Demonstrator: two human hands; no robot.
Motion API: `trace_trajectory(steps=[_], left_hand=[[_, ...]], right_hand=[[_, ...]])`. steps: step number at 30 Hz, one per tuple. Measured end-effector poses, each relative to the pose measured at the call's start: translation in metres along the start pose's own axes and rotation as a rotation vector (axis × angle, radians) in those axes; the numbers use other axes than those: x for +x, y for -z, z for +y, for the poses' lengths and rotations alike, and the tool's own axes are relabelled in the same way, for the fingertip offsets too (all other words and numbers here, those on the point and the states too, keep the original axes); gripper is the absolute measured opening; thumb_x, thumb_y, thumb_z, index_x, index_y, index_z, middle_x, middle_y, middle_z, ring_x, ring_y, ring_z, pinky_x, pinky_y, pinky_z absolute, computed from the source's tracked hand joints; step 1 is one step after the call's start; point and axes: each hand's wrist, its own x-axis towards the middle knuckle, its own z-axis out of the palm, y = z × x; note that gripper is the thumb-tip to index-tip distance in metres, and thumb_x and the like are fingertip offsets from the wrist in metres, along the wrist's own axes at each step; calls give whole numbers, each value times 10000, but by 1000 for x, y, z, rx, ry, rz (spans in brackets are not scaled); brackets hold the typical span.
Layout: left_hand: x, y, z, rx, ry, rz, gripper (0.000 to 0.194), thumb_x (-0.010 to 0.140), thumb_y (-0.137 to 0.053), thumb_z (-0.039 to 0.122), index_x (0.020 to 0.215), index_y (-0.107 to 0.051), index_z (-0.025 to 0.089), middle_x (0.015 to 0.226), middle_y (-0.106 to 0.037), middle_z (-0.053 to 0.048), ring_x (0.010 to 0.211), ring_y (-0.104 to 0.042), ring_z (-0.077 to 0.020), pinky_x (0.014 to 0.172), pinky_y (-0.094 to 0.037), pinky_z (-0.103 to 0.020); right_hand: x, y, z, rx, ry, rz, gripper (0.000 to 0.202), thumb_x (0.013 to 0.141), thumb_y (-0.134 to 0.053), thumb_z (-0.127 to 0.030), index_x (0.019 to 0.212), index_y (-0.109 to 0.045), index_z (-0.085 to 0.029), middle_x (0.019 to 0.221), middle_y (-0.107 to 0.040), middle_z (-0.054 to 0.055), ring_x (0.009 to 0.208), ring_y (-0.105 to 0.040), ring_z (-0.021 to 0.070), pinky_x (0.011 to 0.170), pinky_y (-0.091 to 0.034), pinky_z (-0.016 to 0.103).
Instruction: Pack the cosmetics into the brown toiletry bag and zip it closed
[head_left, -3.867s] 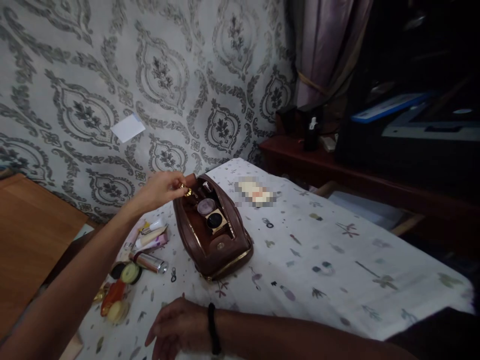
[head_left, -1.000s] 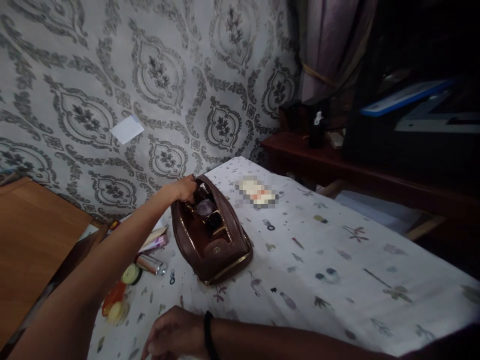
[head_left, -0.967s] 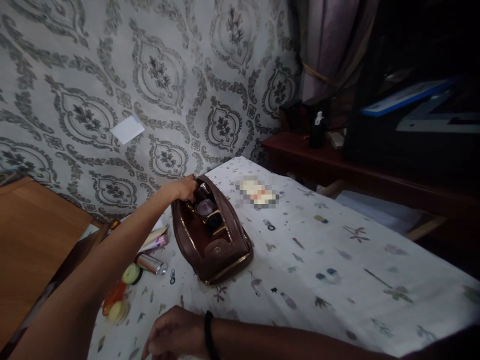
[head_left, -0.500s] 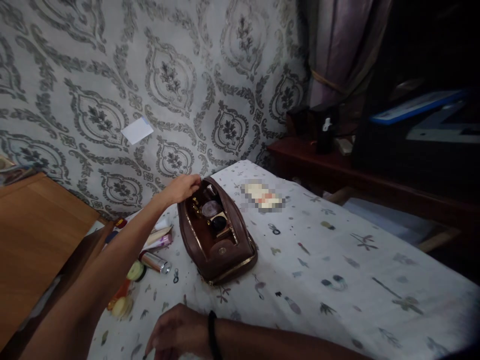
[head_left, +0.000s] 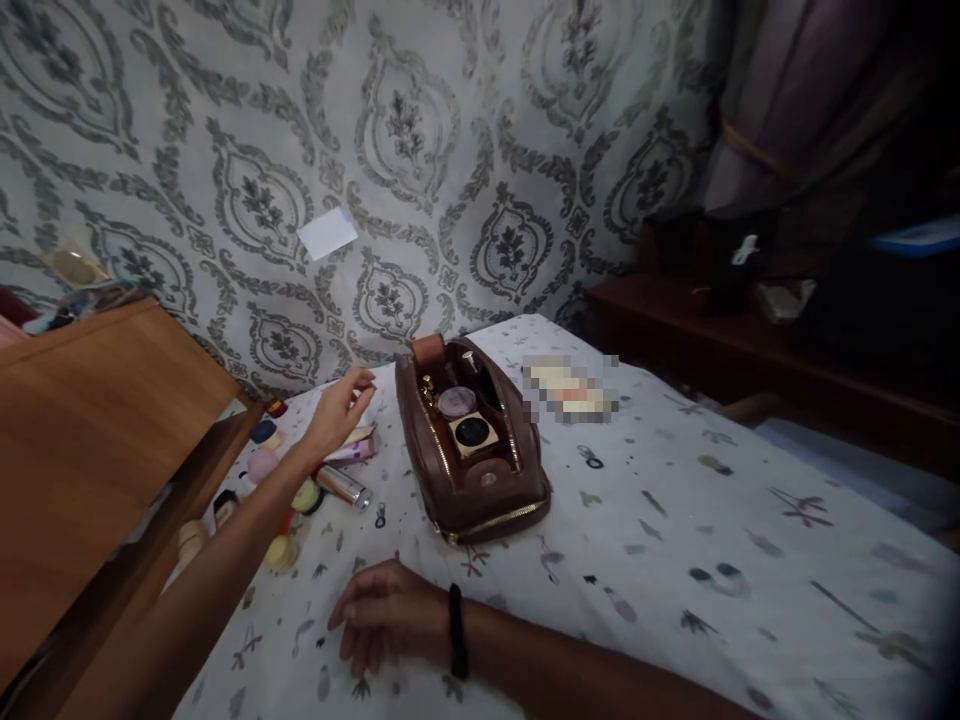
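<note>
An unzipped brown bag (head_left: 480, 505) stands on the patterned white cloth, with a round lilac container (head_left: 457, 402), a black-topped square box (head_left: 474, 434) and small gold items (head_left: 429, 392) inside. To the bag's left, my left hand (head_left: 343, 405) hovers with fingers apart, holding nothing, just above a pink and white tube (head_left: 352, 450). My right hand (head_left: 390, 612), black band at the wrist, is over the cloth in front of the bag, fingers loosely spread and holding nothing. A clear-ended cylinder (head_left: 345, 486) and a green-lidded jar (head_left: 307, 497) lie near my left forearm.
Several more cosmetics, among them a yellow round item (head_left: 280, 553), lie along the left edge beside a wooden cabinet (head_left: 112, 430). A blurred-out cream item (head_left: 571, 391) lies right of the bag. At the back right is a dark red table (head_left: 645, 315).
My left hand has let go of the bag's rim and moved left, its fingers opening. The bag's brown flap now shows at its far end. The view has shifted left.
</note>
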Motion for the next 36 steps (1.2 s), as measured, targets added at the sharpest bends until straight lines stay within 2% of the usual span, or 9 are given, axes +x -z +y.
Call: trace_trajectory(steps=[3,5,8,11,14,18,24,32,36], left_hand=[[20,7,17,28,-95,-22,192,898,-497,338,927,-606,183,932,-698,-50,870,-626,-180,771,-481,-288],[43,7,35,129,-199,-121,179,893,-516,327,862,-620,186,908,-700,-36,880,-615,-186,836,-463,-309],[77,-1,61,358,-291,-405,171,878,-547,322,885,-652,187,912,-706,-38,910,-616,-203,861,-447,-317],[100,-19,81,660,-236,-724,187,855,-572,307,941,-685,186,932,-711,-64,904,-635,-222,770,-460,-293],[114,-36,91,812,-176,-872,191,784,-648,276,915,-719,156,917,-719,-100,862,-656,-244,714,-471,-292],[126,-50,93,889,-106,-966,238,735,-701,300,883,-750,120,834,-725,-120,821,-667,-258,714,-496,-301],[131,-61,85,902,-67,-1058,262,721,-733,376,766,-775,121,735,-726,-101,775,-668,-243,766,-509,-297],[125,-69,78,907,-46,-994,234,710,-732,310,883,-782,160,850,-757,-112,850,-687,-262,739,-509,-287],[125,-70,75,893,-46,-963,208,679,-753,283,851,-781,167,822,-752,-115,835,-688,-278,724,-513,-311]], right_hand=[[-1,-1,0,5,5,2,575,442,-835,-528,787,-641,-111,599,-657,6,476,-596,105,489,-388,228],[-1,0,0,1,14,3,587,441,-836,-541,787,-644,-109,605,-656,8,479,-596,105,495,-391,231],[-1,0,0,-15,24,5,624,425,-839,-579,790,-650,-109,609,-653,6,486,-600,108,504,-404,234],[0,1,1,-26,12,2,675,366,-844,-620,773,-651,-116,594,-646,-2,475,-596,110,502,-419,235],[2,1,1,-30,-14,-10,715,290,-848,-639,746,-645,-127,572,-640,-12,460,-592,111,495,-431,233],[3,2,1,-34,-27,-22,743,220,-845,-649,715,-634,-137,552,-634,-23,448,-585,107,485,-428,225],[6,4,2,-39,-26,-59,746,213,-842,-659,699,-616,-140,545,-631,-24,451,-581,109,500,-435,235],[15,13,14,-37,39,-116,684,380,-845,-631,773,-621,-118,594,-626,-4,497,-585,115,562,-441,268],[13,12,13,-38,30,-108,708,335,-845,-652,752,-621,-126,585,-627,-8,485,-580,113,545,-439,262]])
